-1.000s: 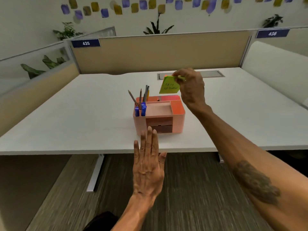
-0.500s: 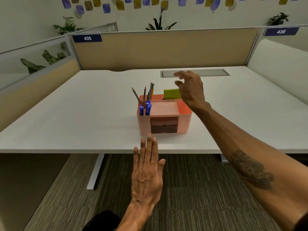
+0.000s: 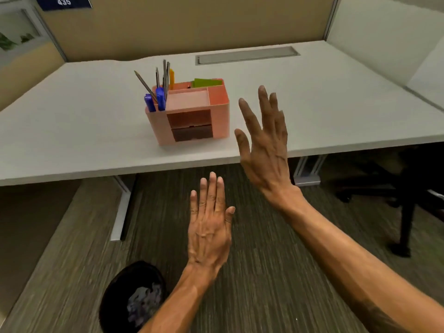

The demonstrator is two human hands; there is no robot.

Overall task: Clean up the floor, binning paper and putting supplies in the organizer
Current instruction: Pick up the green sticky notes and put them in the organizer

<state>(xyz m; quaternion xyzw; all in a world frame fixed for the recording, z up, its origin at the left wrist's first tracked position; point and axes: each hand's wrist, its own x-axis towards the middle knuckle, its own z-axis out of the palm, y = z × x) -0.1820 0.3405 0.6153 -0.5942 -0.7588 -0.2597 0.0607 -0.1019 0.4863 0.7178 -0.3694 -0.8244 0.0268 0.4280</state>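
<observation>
A pink desk organizer [image 3: 219,121] stands on the white desk [image 3: 336,111] near its front edge. Pencils [image 3: 146,86] and blue markers [image 3: 160,98] stick up from its left slots. A green sticky-note pad [image 3: 207,82] lies in its back compartment. My right hand [image 3: 265,143] hovers open just right of the organizer, fingers spread, holding nothing. Lower down, over the carpet, my left hand [image 3: 210,222] is flat and open, also holding nothing. A black bin [image 3: 113,296] with crumpled paper [image 3: 143,304] inside sits on the floor at the lower left.
Beige and white partitions [image 3: 192,22] wall the desk at the back and sides. A grey cable hatch [image 3: 247,55] lies in the desktop behind the organizer. White desk legs [image 3: 121,207] stand below. A black chair base [image 3: 406,207] is on the carpet at the right.
My right hand let go of the green sticky-note pad in the organizer's back compartment and drew back toward me, to the organizer's right. The view tilted down, revealing the bin.
</observation>
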